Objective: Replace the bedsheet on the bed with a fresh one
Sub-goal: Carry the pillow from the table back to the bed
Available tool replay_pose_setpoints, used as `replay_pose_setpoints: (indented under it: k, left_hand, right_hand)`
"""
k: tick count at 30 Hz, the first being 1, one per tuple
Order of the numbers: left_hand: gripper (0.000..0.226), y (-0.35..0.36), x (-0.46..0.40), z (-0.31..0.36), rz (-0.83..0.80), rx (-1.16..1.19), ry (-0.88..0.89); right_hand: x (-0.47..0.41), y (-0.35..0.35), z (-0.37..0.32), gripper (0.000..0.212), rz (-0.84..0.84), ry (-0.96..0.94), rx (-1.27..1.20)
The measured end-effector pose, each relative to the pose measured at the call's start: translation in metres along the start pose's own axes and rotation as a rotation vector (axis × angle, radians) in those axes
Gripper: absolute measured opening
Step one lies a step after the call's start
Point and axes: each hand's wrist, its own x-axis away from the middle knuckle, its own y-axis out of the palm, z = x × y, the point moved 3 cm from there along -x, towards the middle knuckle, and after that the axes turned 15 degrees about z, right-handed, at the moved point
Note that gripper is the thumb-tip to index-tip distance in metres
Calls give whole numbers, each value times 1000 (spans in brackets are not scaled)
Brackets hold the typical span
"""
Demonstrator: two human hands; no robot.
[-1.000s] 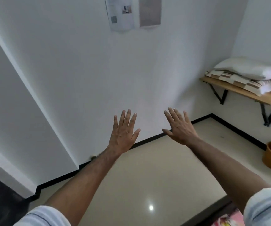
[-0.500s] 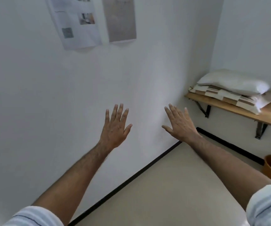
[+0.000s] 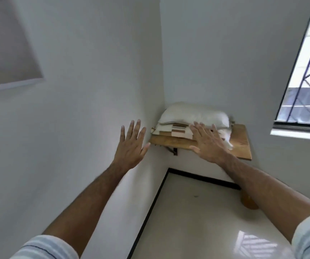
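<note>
I see the folded bedsheet with cream, tan and brown rectangular patches (image 3: 174, 130) lying flat on a wall-mounted wooden shelf (image 3: 241, 144) in the corner of the room. It is a low, neat stack, and a plump white pillow (image 3: 193, 115) rests on top of it. Its long axis runs along the shelf, from the corner by the left wall out toward the window (image 3: 307, 71), with the patterned folded edge facing me. Part of its right end is hidden behind my right hand (image 3: 207, 144).

Both my arms are stretched forward, backs of the hands up. My left hand (image 3: 131, 146) hangs in front of the white wall, fingers straight and spread, its grip wide and holding nothing. My right hand is likewise splayed flat and holds nothing; it overlaps the sheet and shelf in view, but I cannot tell whether it touches them.

Below the shelf, a round orange-brown tub (image 3: 248, 200) stands on the glossy pale floor (image 3: 197, 221).
</note>
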Motion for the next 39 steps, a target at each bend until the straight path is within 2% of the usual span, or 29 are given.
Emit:
replay_pose_setpoints:
  k: [8,14,18,21,24,29,33,36,39]
  left_hand:
    - [81,182,-183,38,-60,180,87]
    - [65,331,-299,64,-155,198,77]
    - [64,412,-358,71,-259,204,47]
    - [66,455,-389,70,-296,179,98]
    - [69,511,-425,62,-334,218,74]
    - [98,602,-459,55,-327,303,121]
    - [84,653,-449,59,-358,365,112]
    - [72,674,-422,61,-262,362,134]
    - [74,683,-407,63,-189,386,132]
  right_hand:
    - [-90,101,145,82,-9,203,82]
    - [-155,208,273,80,-92,283,69]
    - [-214,274,344,77,-171,283,67]
    - [-251,315,369,76,-217,284,29]
    - [-288,368,383,74,-244,238,7]
    - [-338,448,399,70,-331,230,-26]
    - [-387,504,408,70,-446,336,-73]
    - [-418,542,408,74,-489,399,-113]
    - [-443,576,408,88,-523,465,-159]
